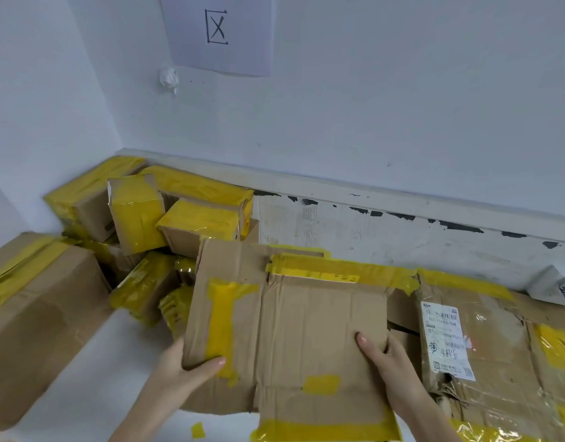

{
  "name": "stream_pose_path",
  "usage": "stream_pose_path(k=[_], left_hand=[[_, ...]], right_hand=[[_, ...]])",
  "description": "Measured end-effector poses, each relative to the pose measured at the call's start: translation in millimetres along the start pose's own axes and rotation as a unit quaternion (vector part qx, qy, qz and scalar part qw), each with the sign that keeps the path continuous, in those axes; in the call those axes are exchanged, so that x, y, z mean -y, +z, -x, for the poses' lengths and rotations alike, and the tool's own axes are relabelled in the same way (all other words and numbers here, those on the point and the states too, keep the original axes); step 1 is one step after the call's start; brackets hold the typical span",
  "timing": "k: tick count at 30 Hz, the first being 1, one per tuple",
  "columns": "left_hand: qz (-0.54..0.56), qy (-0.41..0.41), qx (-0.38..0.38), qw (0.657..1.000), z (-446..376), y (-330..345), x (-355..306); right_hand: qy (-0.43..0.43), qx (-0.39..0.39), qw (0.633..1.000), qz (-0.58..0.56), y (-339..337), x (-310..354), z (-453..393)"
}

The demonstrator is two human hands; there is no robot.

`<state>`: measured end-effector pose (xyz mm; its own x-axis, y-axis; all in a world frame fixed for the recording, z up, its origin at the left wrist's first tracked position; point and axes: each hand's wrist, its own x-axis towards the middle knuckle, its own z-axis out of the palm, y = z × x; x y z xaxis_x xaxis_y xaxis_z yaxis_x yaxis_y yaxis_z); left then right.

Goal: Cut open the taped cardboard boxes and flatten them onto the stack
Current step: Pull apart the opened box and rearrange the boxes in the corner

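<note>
A flattened brown box with strips of yellow tape lies in front of me, over the stack of flattened cardboard. My left hand grips its near left corner, thumb on top. My right hand holds the right edge of the same sheet, thumb on top and fingers under it. Several taped boxes wrapped in yellow tape are piled in the left corner. No cutter is in view.
A large taped box stands at the left. The stack carries a sheet with a white shipping label. A scrap of yellow tape lies on the white floor. The wall and skirting close off the back.
</note>
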<state>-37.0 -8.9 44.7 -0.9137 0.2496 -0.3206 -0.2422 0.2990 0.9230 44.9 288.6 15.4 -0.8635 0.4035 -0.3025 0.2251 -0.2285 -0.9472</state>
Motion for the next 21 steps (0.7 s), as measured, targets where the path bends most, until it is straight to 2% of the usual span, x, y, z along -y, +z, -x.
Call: stream_pose_path(k=[4, 7, 10, 14, 19, 21], left_hand=[[-0.061, 0.064, -0.048, 0.995, -8.9, 22.7, 1.4], [-0.067, 0.080, -0.035, 0.994, -17.7, 52.9, -1.8], [-0.065, 0.087, -0.001, 0.994, -25.8, 90.9, -5.3], [-0.038, 0.103, 0.067, 0.992, -33.3, 154.2, -17.3], [-0.036, 0.097, 0.136, 0.985, -47.7, 247.8, -21.3], [-0.063, 0.072, 0.155, 0.983, -51.8, 285.2, -15.3]], right_hand=[[-0.006, -0.050, 0.998, 0.043, -19.4, 6.5, 1.1], [-0.043, -0.118, 0.984, 0.128, -41.5, 11.1, 8.2], [-0.064, -0.180, 0.964, 0.183, -75.0, 15.5, 20.5], [-0.046, -0.256, 0.940, 0.221, -136.3, 23.0, 37.3], [-0.040, -0.326, 0.906, 0.266, -221.1, 26.0, 43.0], [-0.016, -0.327, 0.895, 0.302, -254.3, 22.6, 35.8]])
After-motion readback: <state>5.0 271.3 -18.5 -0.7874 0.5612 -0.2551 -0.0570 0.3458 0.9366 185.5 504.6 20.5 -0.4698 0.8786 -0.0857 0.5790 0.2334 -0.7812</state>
